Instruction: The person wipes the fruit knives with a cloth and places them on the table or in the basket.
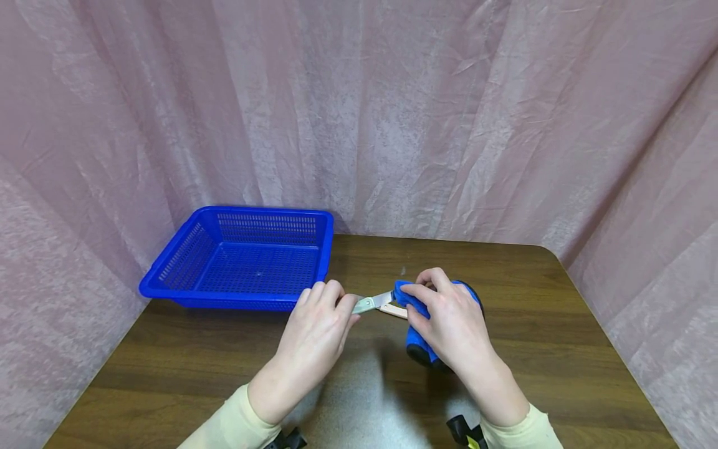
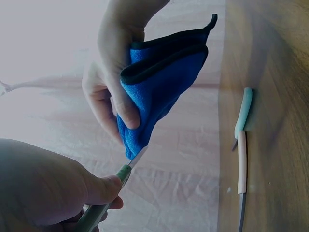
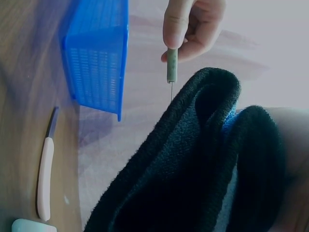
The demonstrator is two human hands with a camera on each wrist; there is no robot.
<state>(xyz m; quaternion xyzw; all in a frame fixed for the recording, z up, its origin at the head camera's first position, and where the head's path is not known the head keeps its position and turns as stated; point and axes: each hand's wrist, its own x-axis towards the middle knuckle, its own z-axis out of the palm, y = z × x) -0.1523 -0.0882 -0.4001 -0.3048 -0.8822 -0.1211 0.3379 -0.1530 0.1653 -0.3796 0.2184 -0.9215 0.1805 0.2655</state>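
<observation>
My left hand (image 1: 316,321) grips a knife (image 1: 364,305) by its pale green handle, the blade pointing right. Folded in my right hand (image 1: 453,321) is a blue cloth (image 1: 416,340) with a black edge. The thumb and fingers pinch this cloth around the far end of the blade, so the tip is hidden. In the left wrist view, a short stretch of bare blade (image 2: 138,156) shows between handle and cloth. Below the hands, a pink-handled knife (image 3: 46,179) and a mint-handled knife (image 2: 243,112) lie on the table.
A blue plastic basket (image 1: 235,294) with slotted walls stands at the back left of the wooden table (image 1: 533,349). Pink curtains (image 1: 359,112) hang behind the table and at both sides.
</observation>
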